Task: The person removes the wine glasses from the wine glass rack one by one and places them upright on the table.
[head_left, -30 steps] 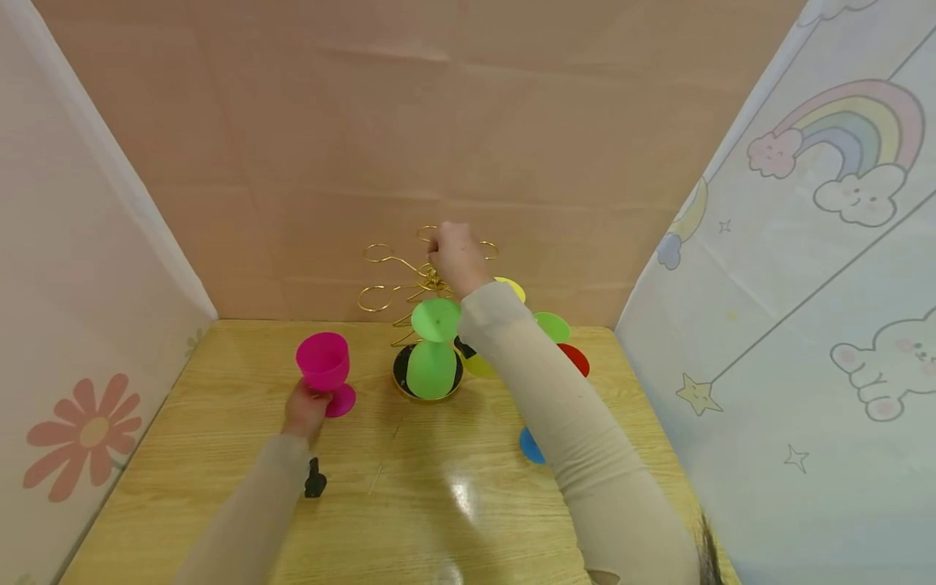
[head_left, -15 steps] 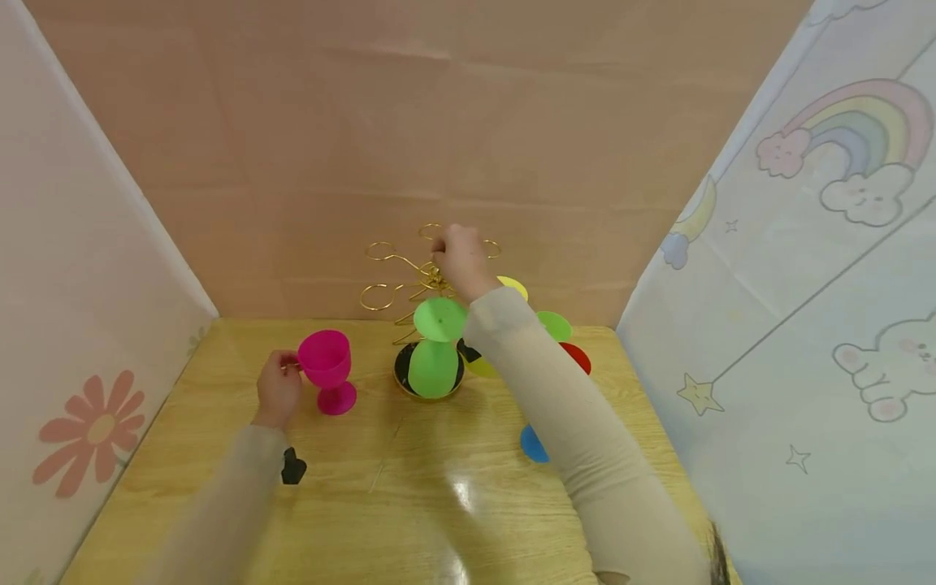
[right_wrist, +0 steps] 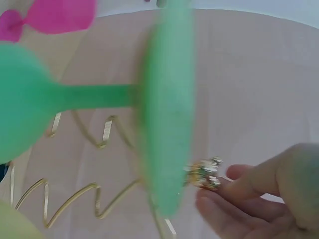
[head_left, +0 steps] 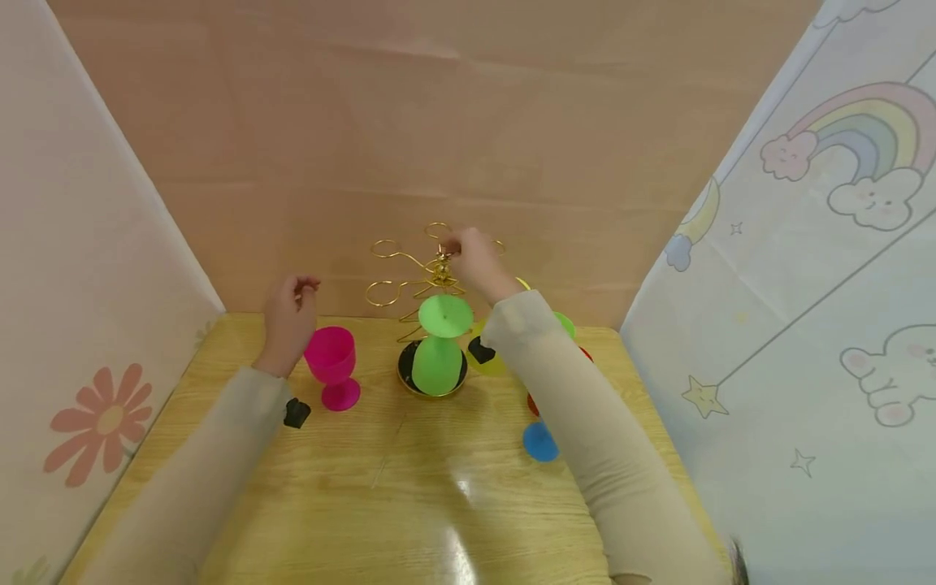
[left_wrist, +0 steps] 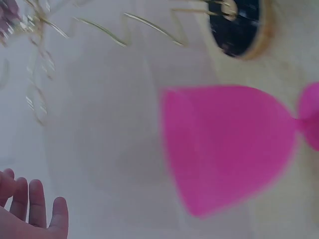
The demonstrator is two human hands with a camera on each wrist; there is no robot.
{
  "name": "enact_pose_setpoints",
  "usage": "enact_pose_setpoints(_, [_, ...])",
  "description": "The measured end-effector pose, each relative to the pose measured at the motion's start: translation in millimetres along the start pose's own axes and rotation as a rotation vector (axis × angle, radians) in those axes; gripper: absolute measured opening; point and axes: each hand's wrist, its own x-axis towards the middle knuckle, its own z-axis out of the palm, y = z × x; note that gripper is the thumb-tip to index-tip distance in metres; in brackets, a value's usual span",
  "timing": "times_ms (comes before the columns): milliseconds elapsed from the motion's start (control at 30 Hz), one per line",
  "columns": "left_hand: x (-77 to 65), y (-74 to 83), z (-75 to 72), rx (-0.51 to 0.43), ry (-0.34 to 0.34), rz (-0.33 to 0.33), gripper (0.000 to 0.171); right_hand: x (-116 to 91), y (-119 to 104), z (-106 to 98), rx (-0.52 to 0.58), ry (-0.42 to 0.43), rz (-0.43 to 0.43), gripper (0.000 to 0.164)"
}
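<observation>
A gold wire goblet rack (head_left: 442, 270) with loop-ended arms and zigzag wires rises from a round black base (head_left: 407, 366). At its top, my right hand (head_left: 474, 256) pinches the shiny gold finial (right_wrist: 204, 174) between thumb and fingers. An upside-down green goblet (head_left: 437, 370) stands in front of the rack, overlapping the base in the head view. To the left, a pink goblet (head_left: 331, 353) stands upright on the table. My left hand (head_left: 288, 321) is raised just beside and behind its rim, holding nothing, fingers loosely bent (left_wrist: 37, 204).
Right of the rack, partly behind my right forearm, are a yellow goblet (head_left: 486, 361), a green one (head_left: 565, 323) and red pieces (head_left: 533, 405). A blue goblet foot (head_left: 541, 442) shows nearer. A peach backdrop (head_left: 292, 162) stands close behind the rack.
My left hand has let go of the pink goblet's stem, moved left, then up and forward past its rim. The pink goblet stays standing. My right hand remains at the rack's top.
</observation>
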Motion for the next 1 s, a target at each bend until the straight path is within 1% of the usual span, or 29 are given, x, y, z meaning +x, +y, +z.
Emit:
enact_pose_setpoints(67, [9.4,16.5,6.7,-0.012,-0.044,0.048,0.025,-2,3,-5,0.053,-0.028,0.005,0.045])
enact_pose_setpoints(100, [13.6,24.8,10.4,-0.015,-0.068,0.065,0.024,-4,4,-7,0.076,-0.028,0.009,0.045])
enact_pose_setpoints(167, [20.4,40.2,18.1,-0.025,-0.12,0.094,0.023,-9,7,-11,0.132,-0.021,0.015,0.043])
enact_pose_setpoints(233, [26.1,53.8,26.0,-0.034,-0.166,0.114,0.021,-16,9,-14,0.196,0.004,0.018,0.04])
enact_pose_setpoints(300, [30.5,67.2,33.1,-0.044,-0.216,0.137,0.021,-26,10,-18,0.266,0.051,0.003,0.038])
enact_pose_setpoints(400, [38.4,84.6,44.0,-0.044,-0.289,0.17,0.023,-43,15,-23,0.361,0.149,-0.053,0.033])
enact_pose_setpoints(467, [43.5,93.5,50.5,-0.042,-0.333,0.187,0.024,-56,19,-22,0.42,0.219,-0.095,0.029])
enact_pose_setpoints(567, [48.7,102.5,59.7,-0.035,-0.379,0.196,0.026,-75,28,-10,0.502,0.302,-0.145,0.023])
enact_pose_setpoints(633, [49.7,106.8,65.4,-0.019,-0.407,0.196,0.026,-88,35,4,0.549,0.352,-0.174,0.021])
enact_pose_setpoints(767, [49.8,112.0,77.7,0.032,-0.471,0.197,0.028,-114,54,37,0.633,0.415,-0.237,0.02])
enact_pose_setpoints(867, [49.1,115.2,86.2,0.072,-0.515,0.188,0.031,-134,67,57,0.675,0.495,-0.316,0.019])
enact_pose_setpoints(933, [49.1,117.7,90.6,0.094,-0.533,0.187,0.032,-144,74,66,0.687,0.546,-0.364,0.019])
enact_pose_setpoints(1000, [49.3,120.7,93.8,0.115,-0.54,0.205,0.032,-151,80,72,0.673,0.577,-0.379,0.017])
